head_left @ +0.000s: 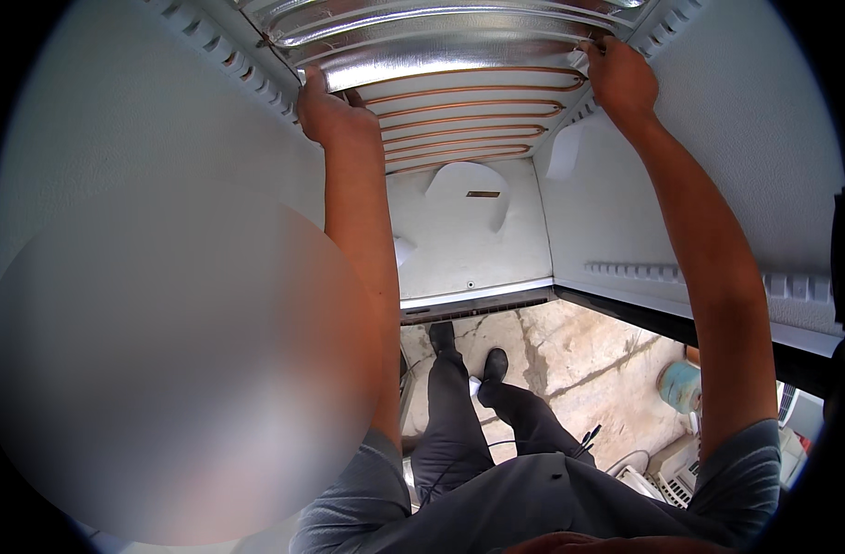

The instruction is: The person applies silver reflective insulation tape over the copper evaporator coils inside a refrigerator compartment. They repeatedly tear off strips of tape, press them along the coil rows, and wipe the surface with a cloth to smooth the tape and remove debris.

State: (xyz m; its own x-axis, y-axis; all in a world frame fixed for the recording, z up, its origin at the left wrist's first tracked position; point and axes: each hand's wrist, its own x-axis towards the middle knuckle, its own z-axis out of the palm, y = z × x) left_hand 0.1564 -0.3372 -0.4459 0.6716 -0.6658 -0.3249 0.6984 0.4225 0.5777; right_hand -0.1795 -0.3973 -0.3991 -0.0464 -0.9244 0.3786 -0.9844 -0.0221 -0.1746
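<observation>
A pale left wall (164, 148) and a pale right wall (755, 166) (both carrying notched ridges (644, 271)) flank the space. Below them lies a cracked, stained floor (607, 369) in bright light, where a blue cylinder (681, 386) sits near a pale slatted casing (676, 471) of unclear kind.

foil (432, 46) cut off above, blurred patch (178, 360) lower left
</observation>
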